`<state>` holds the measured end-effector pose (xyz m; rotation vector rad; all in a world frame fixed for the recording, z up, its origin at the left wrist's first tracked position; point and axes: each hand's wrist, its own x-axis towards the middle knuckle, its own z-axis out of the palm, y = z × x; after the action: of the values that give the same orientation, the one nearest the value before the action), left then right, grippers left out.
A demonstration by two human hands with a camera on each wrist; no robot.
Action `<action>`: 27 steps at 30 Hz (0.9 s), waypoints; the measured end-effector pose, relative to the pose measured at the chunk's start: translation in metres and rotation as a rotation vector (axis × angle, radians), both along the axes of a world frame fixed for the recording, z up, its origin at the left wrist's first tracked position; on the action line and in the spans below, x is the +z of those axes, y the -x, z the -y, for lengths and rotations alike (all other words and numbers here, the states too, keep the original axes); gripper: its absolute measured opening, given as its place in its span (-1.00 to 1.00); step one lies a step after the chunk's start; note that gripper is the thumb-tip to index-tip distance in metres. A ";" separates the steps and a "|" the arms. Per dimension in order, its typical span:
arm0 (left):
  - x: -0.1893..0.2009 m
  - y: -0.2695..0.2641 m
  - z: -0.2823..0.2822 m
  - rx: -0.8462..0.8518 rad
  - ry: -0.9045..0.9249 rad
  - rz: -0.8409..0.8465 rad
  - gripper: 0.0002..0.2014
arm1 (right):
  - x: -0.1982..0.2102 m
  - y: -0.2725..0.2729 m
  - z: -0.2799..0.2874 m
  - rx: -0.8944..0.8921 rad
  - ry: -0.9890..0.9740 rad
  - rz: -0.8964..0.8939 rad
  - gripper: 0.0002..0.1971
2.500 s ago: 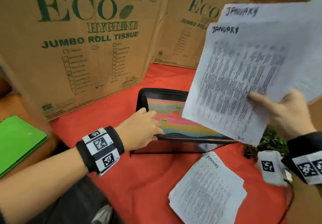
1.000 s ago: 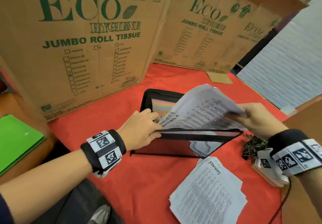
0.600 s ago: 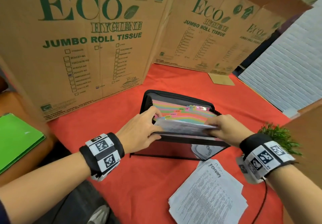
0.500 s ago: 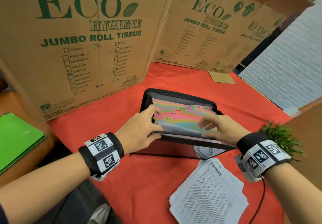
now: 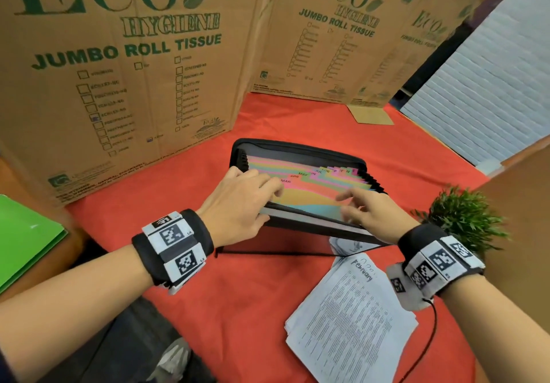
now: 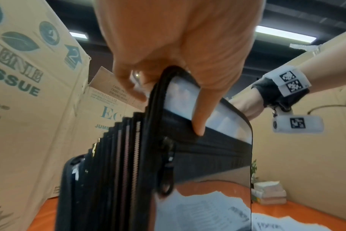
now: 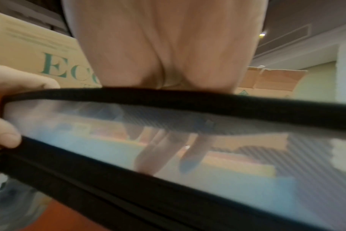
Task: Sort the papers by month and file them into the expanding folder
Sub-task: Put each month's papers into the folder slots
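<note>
The black expanding folder [image 5: 300,156] stands open on the red cloth, its coloured month tabs fanned out. My left hand [image 5: 268,202] grips the folder's front wall at its left end, thumb outside and fingers inside; the left wrist view shows the same hold on the folder [image 6: 198,156]. My right hand [image 5: 348,207] holds nothing, and its straight fingers reach into the front pockets. In the right wrist view those fingers [image 7: 192,154] show through the translucent front panel [image 7: 89,140]. A stack of papers headed February [image 5: 351,317] lies on the cloth in front of the folder.
Tall cardboard boxes [image 5: 125,64] wall off the back and left. A green folder [image 5: 23,242] lies at the left edge. A small green plant [image 5: 464,216] stands just right of my right wrist, with a white panel [image 5: 491,85] behind it. A cable [image 5: 428,338] trails from the right wrist.
The January papers went down into the folder's front pocket and my right hand let go of them. Its fingers now rest among the dividers. My left hand has kept its grip.
</note>
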<state>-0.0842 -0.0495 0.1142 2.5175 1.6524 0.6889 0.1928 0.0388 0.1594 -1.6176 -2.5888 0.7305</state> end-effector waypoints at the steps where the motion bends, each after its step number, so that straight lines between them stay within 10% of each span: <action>1: 0.004 -0.003 -0.001 0.023 0.056 0.002 -0.58 | 0.001 -0.004 0.002 0.009 0.010 0.016 -0.91; 5: 0.004 -0.014 -0.006 0.071 0.081 -0.146 -0.75 | 0.006 -0.031 0.014 -0.091 -0.138 -0.092 -0.75; 9: -0.006 -0.014 -0.006 0.093 0.022 -0.131 -0.75 | -0.021 -0.084 0.045 -0.742 -0.669 -0.474 -0.90; 12: -0.007 -0.014 -0.007 0.116 -0.041 -0.142 -0.71 | -0.085 -0.121 0.076 -1.131 -0.404 -0.316 -0.88; 15: -0.011 -0.015 -0.007 0.128 -0.098 -0.115 -0.65 | -0.152 -0.144 0.104 -1.039 0.020 -0.018 -0.57; 22: -0.013 -0.020 0.003 0.175 -0.053 -0.100 -0.69 | -0.179 -0.163 0.098 -0.684 0.086 0.391 -0.05; 27: -0.014 -0.021 0.010 0.174 -0.045 -0.093 -0.66 | -0.187 -0.173 0.089 -0.708 0.052 0.422 -0.13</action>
<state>-0.0629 -0.0599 0.0998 2.4928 1.9270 0.6375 0.3661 -0.0499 -0.0279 -2.6998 -1.9249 0.4292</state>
